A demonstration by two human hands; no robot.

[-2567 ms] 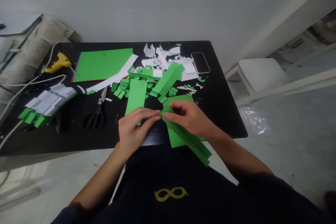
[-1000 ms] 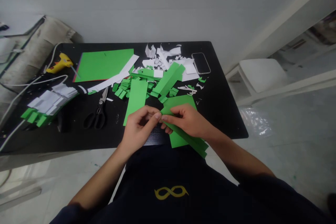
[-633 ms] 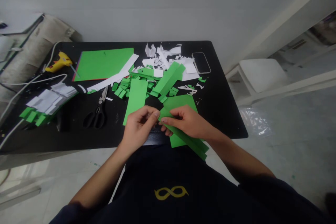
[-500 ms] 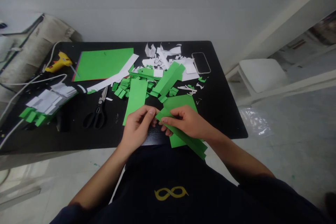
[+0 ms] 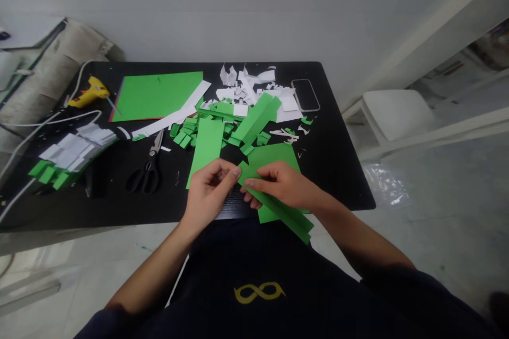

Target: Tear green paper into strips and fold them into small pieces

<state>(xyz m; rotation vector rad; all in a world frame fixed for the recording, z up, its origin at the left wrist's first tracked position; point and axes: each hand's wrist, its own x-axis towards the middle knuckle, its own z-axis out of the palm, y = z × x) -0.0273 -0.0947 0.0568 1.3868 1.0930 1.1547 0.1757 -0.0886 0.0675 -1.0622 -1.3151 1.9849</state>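
Observation:
A long folded green paper strip (image 5: 286, 214) runs from the table's front edge down toward my lap. My right hand (image 5: 282, 186) pinches it near its upper end. My left hand (image 5: 209, 193) is curled, its thumb and forefinger pressed on the strip's top tip. Under the strip lies a green paper sheet (image 5: 274, 154). Just left of my left hand rests a wider green strip (image 5: 205, 147).
Black table (image 5: 338, 164) with scissors (image 5: 148, 172), a large green sheet (image 5: 157, 95), green and white offcuts (image 5: 242, 103), a phone (image 5: 305, 95), a yellow glue gun (image 5: 89, 90) with cables, and a stack of cut pieces (image 5: 66, 156). A white chair (image 5: 397, 108) stands to the right.
The strip has slid slightly up through my right hand, so less hangs over my lap. My left fingers keep shifting along its top tip.

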